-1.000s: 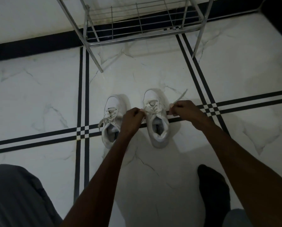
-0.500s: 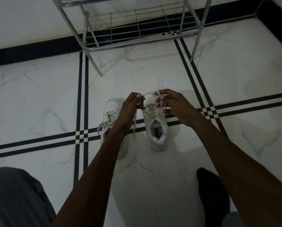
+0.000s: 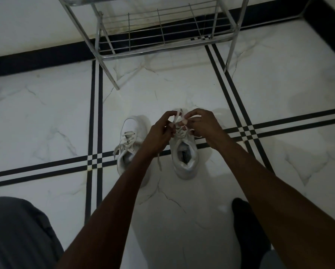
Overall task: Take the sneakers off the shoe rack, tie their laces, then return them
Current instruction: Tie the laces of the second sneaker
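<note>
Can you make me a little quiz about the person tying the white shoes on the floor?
1. True or false: both sneakers are sitting on the shoe rack.
2. Which sneaker are the left hand and right hand working on? A) left sneaker B) right sneaker
3. What do the fingers pinch?

Key: 1. False, they stand on the floor. 2. B. 3. The laces of that sneaker.

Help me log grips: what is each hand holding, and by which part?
Both the left hand and right hand pinch the right sneaker's laces, above its tongue.
</note>
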Available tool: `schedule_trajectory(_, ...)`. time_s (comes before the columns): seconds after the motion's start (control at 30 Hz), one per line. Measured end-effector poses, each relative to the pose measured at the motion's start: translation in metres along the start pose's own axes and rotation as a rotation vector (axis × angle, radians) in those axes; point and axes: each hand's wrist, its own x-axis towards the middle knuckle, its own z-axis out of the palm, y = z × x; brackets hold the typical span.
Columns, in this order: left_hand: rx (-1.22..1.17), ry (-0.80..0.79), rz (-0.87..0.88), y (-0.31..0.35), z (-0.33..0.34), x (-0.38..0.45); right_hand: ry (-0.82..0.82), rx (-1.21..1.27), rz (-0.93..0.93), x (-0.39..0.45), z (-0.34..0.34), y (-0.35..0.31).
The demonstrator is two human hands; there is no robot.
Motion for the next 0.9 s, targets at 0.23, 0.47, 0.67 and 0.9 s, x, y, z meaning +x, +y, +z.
schedule_trajectory(0.23,0.063,-0.017,0.016,0.003,0.003,-0.001,-0.176,-0.101,-0.073,0.0,-0.004,0.0)
schedule_trajectory(0.47,0.109,0.039,0.012,0.005,0.007,0.0,-0.107,-0.149,-0.114,-0.003,0.002,0.0)
schedule_trajectory(0.67,-0.271,0.09,-0.233,0.011,0.002,-0.003,-0.084,0.027,-0.087,-0.003,0.004,0.001)
schedule_trajectory(0.9,-0.354,0.151,-0.338,0.009,0.002,0.002,-0.124,-0.676,-0.466,0.005,-0.009,-0.008)
